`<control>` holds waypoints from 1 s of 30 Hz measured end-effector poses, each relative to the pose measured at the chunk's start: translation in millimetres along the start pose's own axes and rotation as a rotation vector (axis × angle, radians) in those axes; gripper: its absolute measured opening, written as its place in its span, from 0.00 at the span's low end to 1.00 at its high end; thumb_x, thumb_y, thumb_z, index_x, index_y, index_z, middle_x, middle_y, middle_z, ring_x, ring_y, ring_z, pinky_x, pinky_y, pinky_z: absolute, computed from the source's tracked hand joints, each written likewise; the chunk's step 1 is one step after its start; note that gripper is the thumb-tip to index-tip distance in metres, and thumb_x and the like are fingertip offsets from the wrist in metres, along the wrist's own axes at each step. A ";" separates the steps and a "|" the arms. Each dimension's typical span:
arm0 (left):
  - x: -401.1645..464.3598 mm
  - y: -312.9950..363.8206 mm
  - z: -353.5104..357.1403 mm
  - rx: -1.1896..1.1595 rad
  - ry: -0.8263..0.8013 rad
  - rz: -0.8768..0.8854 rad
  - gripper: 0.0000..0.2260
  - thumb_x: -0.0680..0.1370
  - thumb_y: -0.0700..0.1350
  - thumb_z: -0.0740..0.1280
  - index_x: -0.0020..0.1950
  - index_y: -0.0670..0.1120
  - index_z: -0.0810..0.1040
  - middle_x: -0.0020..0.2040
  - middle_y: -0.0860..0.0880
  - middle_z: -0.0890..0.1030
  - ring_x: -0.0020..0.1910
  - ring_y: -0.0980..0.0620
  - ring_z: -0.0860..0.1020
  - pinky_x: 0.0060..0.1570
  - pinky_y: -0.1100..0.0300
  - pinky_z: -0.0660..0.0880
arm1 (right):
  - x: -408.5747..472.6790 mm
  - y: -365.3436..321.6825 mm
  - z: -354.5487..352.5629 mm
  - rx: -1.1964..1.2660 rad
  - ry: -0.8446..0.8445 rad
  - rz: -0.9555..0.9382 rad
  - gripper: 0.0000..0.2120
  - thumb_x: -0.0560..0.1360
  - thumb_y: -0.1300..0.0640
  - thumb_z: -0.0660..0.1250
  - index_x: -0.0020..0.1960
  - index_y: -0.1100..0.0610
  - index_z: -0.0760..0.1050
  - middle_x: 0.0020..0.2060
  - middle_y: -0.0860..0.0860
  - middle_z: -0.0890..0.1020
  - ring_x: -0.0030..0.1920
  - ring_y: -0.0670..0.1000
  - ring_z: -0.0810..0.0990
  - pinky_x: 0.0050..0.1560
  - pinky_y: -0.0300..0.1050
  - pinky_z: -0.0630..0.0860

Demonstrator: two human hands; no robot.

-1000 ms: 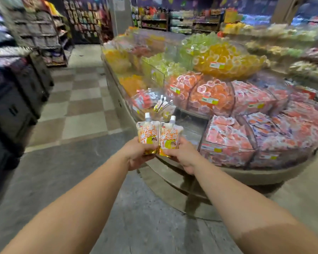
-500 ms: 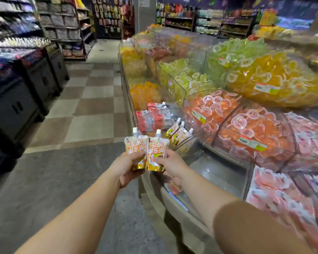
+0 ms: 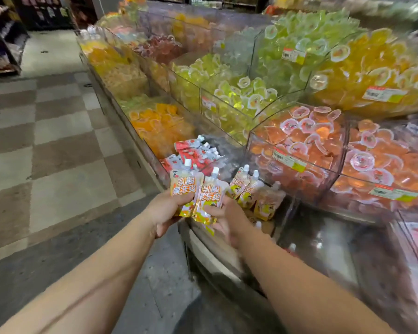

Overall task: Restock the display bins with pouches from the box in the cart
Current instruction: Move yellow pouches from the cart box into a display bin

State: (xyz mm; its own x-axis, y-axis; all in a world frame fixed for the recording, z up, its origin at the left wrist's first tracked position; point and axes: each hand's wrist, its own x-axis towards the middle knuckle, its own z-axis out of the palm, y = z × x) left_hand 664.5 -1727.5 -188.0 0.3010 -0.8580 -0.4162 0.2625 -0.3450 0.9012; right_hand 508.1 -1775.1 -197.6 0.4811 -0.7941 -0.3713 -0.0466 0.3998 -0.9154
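Orange-and-white spouted pouches, 2 of them, are held upright at the edge of a clear acrylic display counter, 1 in each hand. The left hand [image 3: 165, 213] grips the left pouch [image 3: 185, 189] by its lower half, and the right hand [image 3: 229, 216] grips the right pouch [image 3: 209, 197], the 2 packs touching side by side. Compared with 1 second ago, the person has closed in on the counter: the low bin [image 3: 282, 227] with matching pouches [image 3: 247, 189] standing in it now lies just beyond the right hand rather than well ahead. A neighbouring bin holds red pouches [image 3: 194, 151]; jelly cups [image 3: 307, 138] fill the bins behind. Judged from this, the carry is nearly over and placing comes next. Neither the cart nor its box is in view.
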 end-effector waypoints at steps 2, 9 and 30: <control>20.8 17.7 -9.3 0.042 -0.051 0.013 0.01 0.77 0.41 0.68 0.47 0.46 0.79 0.37 0.48 0.82 0.31 0.52 0.77 0.30 0.65 0.71 | 12.6 -6.7 4.7 -0.027 0.201 -0.034 0.13 0.72 0.61 0.72 0.55 0.59 0.76 0.51 0.60 0.82 0.45 0.53 0.80 0.48 0.42 0.78; 74.3 32.6 13.7 0.061 -0.230 -0.079 0.03 0.75 0.39 0.70 0.47 0.46 0.78 0.39 0.45 0.79 0.28 0.52 0.77 0.27 0.66 0.72 | 21.8 8.7 -40.8 0.005 0.670 0.040 0.14 0.72 0.54 0.73 0.50 0.62 0.74 0.43 0.63 0.78 0.43 0.54 0.76 0.43 0.49 0.73; 152.9 7.2 49.9 0.634 -0.603 -0.309 0.18 0.67 0.41 0.78 0.56 0.43 0.81 0.50 0.45 0.85 0.53 0.42 0.82 0.59 0.41 0.76 | 28.2 23.3 -52.3 -0.533 0.465 0.431 0.15 0.74 0.59 0.72 0.33 0.56 0.68 0.28 0.48 0.72 0.27 0.42 0.69 0.27 0.33 0.66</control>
State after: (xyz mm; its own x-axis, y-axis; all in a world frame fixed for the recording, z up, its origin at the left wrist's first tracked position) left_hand 666.7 -1880.2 -239.1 -0.2729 -0.6845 -0.6760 -0.3527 -0.5826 0.7322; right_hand 474.7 -1812.1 -237.5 -0.0795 -0.7757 -0.6260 -0.6093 0.5349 -0.5854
